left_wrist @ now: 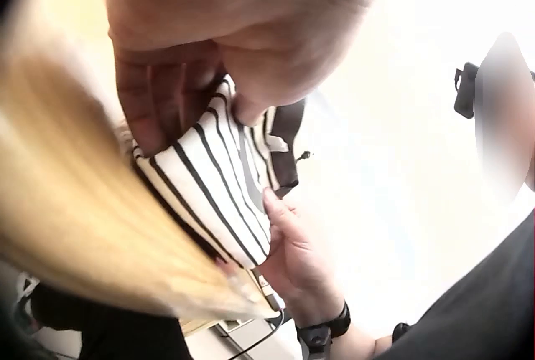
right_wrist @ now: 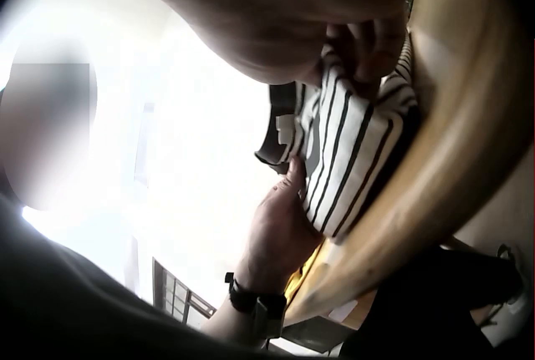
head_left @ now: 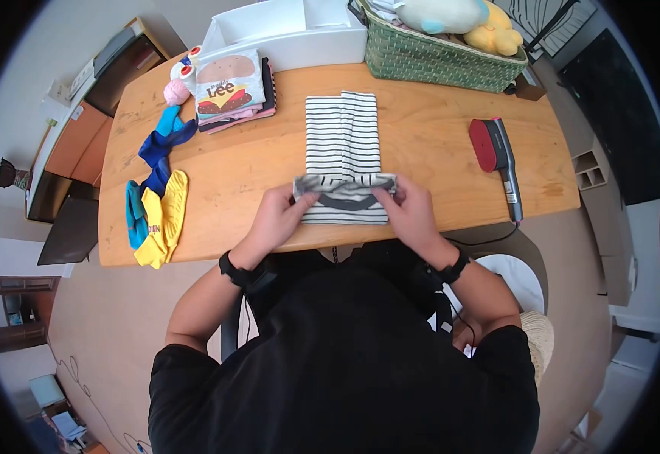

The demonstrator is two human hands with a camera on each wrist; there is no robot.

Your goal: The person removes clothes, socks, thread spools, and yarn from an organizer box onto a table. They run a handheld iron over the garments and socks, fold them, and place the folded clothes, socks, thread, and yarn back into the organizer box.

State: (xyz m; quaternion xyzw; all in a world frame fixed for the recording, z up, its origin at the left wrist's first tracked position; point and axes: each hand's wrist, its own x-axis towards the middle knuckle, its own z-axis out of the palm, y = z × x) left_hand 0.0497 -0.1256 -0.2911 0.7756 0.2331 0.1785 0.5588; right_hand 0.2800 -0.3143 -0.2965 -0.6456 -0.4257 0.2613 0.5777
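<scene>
A white shirt with dark stripes (head_left: 343, 136) lies in a long folded strip down the middle of the table, its near end doubled up. My left hand (head_left: 275, 218) pinches the left edge of that near end, thumb on top and fingers curled beneath. Opposite it, my right hand (head_left: 413, 215) grips the right edge in the same way. Between the thumbs runs a dark grey neckband (head_left: 347, 203). Both wrist views show the striped cloth (left_wrist: 209, 180) raised off the tabletop and stretched between the two hands, with a pale label (right_wrist: 285, 129) by the collar.
At the back left sits a stack of folded shirts (head_left: 230, 87), before a white bin (head_left: 284, 34). Blue and yellow socks (head_left: 165, 216) lie along the left edge. A green basket (head_left: 443, 59) of plush toys stands behind, and a corded red-and-grey handheld steamer (head_left: 500, 155) lies right.
</scene>
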